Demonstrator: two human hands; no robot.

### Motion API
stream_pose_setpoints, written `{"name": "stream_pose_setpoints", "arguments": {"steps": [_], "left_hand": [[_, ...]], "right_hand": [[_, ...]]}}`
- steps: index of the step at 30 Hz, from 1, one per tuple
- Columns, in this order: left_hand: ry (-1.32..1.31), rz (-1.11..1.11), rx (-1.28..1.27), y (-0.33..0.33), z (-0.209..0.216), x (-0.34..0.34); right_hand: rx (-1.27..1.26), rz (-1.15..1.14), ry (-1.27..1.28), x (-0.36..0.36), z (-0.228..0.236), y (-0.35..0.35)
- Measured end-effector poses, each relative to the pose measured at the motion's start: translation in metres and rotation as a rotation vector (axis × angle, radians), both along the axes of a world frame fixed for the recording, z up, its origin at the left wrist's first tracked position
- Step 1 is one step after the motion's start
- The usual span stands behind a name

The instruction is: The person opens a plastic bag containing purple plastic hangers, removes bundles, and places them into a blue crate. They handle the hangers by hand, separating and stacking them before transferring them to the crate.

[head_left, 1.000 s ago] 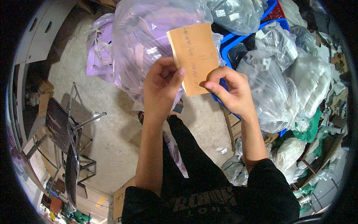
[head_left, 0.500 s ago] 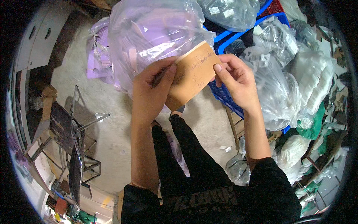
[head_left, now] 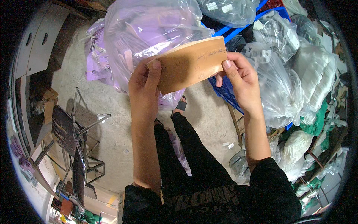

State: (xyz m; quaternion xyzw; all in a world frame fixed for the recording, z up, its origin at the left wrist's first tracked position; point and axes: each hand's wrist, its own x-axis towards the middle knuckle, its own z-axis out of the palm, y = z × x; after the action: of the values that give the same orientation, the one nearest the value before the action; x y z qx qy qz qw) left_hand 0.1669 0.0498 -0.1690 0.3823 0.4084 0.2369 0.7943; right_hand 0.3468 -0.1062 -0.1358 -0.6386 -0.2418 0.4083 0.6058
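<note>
Between my two hands I hold up a brown paper card (head_left: 188, 69) with handwriting on its face; a paler edge shows along its top. My left hand (head_left: 144, 80) pinches its left end, thumb on the front. The right end is gripped by my right hand (head_left: 240, 74), thumb in front and fingers curled behind. Just beyond the card stands a large clear plastic bag (head_left: 149, 26) filled with lilac material.
Several clear bags (head_left: 276, 82) lie heaped on the right, by a blue crate (head_left: 227, 91). A dark metal-framed chair (head_left: 67, 128) is on the left, near a grey cabinet (head_left: 37, 41). Scraps (head_left: 228, 145) lie on the concrete floor (head_left: 115, 138).
The card has been turned more level and spread wider, showing more of its left part. My hands have moved slightly apart.
</note>
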Motion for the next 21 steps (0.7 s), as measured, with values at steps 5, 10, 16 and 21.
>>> {"name": "stream_pose_setpoints", "arguments": {"steps": [5,10,16,21], "left_hand": [[-0.058,0.056,-0.049,-0.002,-0.01,-0.008],[0.093,0.105,-0.011,-0.001,-0.018,-0.018],[0.437,0.024,0.965,0.004,-0.036,-0.019],[0.854,-0.104,1.225,0.008,-0.06,-0.019]], "right_hand": [[-0.038,-0.013,0.037,-0.005,-0.004,0.002],[-0.029,0.007,0.079,-0.01,-0.01,0.008],[-0.046,-0.02,0.042,-0.011,-0.019,0.006],[-0.137,-0.082,-0.584,0.005,-0.051,0.006]]}}
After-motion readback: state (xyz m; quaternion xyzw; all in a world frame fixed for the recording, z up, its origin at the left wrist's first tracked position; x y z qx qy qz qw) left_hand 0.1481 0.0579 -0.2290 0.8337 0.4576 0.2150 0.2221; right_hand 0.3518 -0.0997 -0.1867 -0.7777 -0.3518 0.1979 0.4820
